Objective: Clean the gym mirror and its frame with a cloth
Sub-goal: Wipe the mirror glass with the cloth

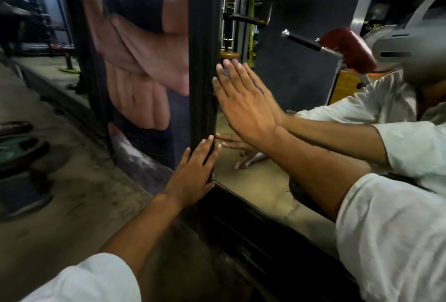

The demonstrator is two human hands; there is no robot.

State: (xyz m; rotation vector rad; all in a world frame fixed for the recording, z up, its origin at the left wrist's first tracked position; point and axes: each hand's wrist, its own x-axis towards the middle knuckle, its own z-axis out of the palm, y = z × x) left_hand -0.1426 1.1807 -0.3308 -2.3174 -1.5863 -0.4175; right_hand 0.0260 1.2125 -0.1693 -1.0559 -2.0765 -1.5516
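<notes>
The gym mirror (296, 65) fills the right half, edged by a black upright frame (202, 43) and a black bottom frame rail (255, 226). My right hand (243, 101) lies flat against the glass beside the upright, fingers straight, meeting its own reflection. Lower down, my left hand (193, 171) presses flat on the upright frame near the bottom corner, fingertips reaching the glass edge. Neither hand holds a cloth. A small white thing (252, 160) shows in the reflection beside the left hand's mirror image; I cannot tell what it is.
Left of the frame stands a glossy poster panel (140, 60) showing a bare torso. Dark weight plates (19, 149) lie on the concrete floor (79, 181) at far left. The mirror reflects a machine with a red pad (350, 48) and a black handle.
</notes>
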